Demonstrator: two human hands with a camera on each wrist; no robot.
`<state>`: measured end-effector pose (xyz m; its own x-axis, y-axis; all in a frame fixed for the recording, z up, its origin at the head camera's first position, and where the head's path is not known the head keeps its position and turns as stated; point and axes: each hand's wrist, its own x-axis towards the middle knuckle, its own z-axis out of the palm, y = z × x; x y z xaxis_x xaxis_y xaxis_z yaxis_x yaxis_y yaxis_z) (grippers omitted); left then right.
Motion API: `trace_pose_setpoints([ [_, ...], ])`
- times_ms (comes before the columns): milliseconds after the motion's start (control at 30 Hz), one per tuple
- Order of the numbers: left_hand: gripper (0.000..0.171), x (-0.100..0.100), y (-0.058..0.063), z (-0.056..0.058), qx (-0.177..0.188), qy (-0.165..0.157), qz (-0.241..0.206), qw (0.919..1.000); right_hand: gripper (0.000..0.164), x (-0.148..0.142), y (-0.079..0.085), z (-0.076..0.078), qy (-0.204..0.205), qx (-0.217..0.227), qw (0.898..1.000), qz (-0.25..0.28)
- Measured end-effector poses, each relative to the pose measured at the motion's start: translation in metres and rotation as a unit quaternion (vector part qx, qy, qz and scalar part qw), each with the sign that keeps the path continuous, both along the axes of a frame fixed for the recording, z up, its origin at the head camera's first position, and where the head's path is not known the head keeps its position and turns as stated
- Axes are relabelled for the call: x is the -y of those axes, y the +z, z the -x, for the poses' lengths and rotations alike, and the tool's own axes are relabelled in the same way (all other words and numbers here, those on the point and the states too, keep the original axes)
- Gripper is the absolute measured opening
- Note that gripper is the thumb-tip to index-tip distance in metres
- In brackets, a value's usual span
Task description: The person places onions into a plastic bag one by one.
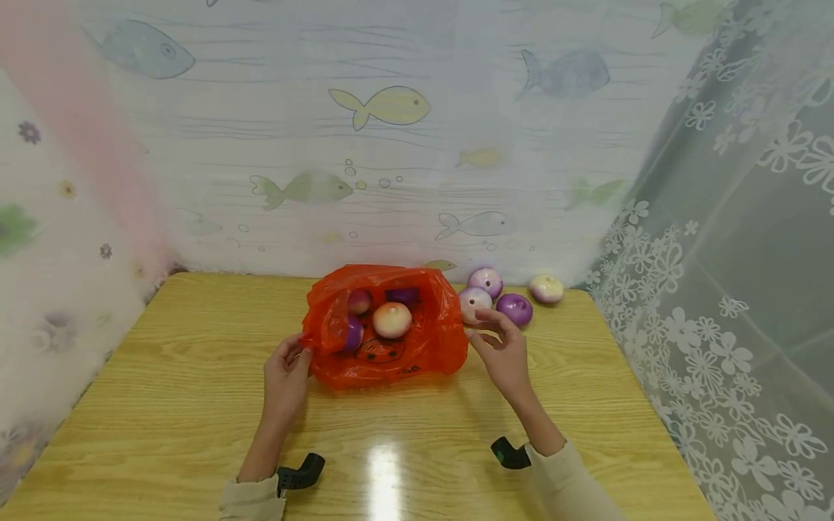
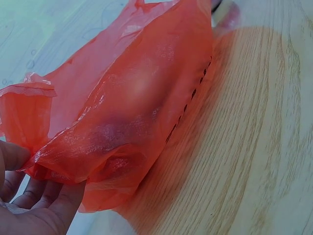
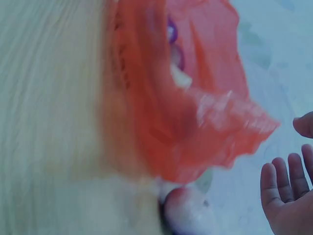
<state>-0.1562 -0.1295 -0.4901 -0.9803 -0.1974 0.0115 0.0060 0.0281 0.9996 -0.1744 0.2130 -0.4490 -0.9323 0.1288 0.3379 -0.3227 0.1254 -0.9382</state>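
A red plastic bag (image 1: 426,358) lies mouth up on the table in the head view. Inside it are a pale onion (image 1: 392,320) and several purple ones, partly hidden by the folds. My left hand (image 1: 284,376) pinches the bag's left edge between thumb and fingers; the left wrist view shows the gathered plastic in that grip. To the right of the bag, my right hand (image 1: 504,358) has its fingers spread and holds nothing. In the right wrist view this hand (image 3: 293,196) is apart from the bag's loose corner (image 3: 259,125).
Behind the right hand, a purple onion (image 1: 515,310), a white-and-purple onion (image 1: 476,304), another (image 1: 486,281) and a yellowish onion (image 1: 546,289) sit near the table's back edge. The wooden table (image 1: 195,405) meets a fish-print curtain (image 1: 293,239). A flower-patterned curtain (image 1: 704,369) hangs at right.
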Motion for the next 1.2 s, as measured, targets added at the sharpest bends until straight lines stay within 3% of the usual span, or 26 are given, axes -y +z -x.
trace_pose_setpoints([
  [233, 0.031, 0.000, -0.001, 0.000, -0.004, 0.002, -0.007, 1.0000, 0.030, -0.035, -0.033, 0.003, -0.060, 0.040, 0.997, -0.007],
  [433, 0.032, 0.000, 0.000, 0.000, -0.001, 0.000, -0.004, 1.0000, 0.040, -0.057, -0.049, 0.004, -0.062, 0.081, 0.993, -0.055],
  [900, 0.033, 0.001, 0.001, -0.001, 0.006, -0.002, 0.000, 1.0000, 0.051, -0.097, -0.062, 0.020, -0.073, 0.170, 0.976, -0.114],
  [1200, 0.032, 0.002, -0.002, -0.002, -0.002, 0.007, 0.006, 1.0000, 0.071, -0.107, -0.061, 0.038, -0.080, 0.207, 0.966, -0.131],
])
